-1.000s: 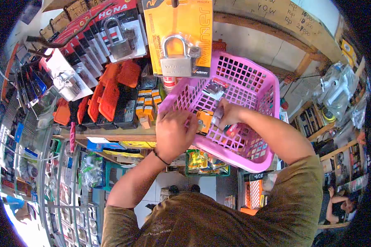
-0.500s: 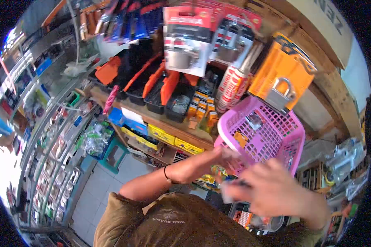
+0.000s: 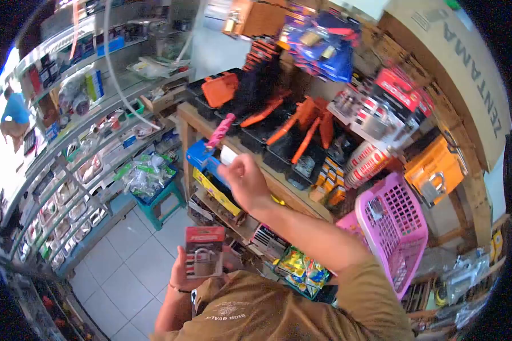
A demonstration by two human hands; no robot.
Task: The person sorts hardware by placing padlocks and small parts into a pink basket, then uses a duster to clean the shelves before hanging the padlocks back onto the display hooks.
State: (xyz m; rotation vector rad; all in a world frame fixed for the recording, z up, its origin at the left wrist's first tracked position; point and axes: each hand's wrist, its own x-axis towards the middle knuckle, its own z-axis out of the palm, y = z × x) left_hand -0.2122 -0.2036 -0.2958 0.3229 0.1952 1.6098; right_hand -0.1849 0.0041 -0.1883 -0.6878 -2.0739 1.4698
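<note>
Red-topped, the pack (image 3: 205,253) that the left hand (image 3: 179,271) holds could drop if its grip slackens; whether the curled right hand (image 3: 246,182) holds anything, I can't tell.

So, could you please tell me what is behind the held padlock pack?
Behind the held padlock pack, parts of the left hand and floor tiles show; whatever lies directly behind it is covered.

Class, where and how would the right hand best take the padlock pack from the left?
Probably pinch the padlock pack by its flat red header, coming from the far edge: that end projects free, while the left hand holds the lower part, where the bulky padlock sits.
</note>
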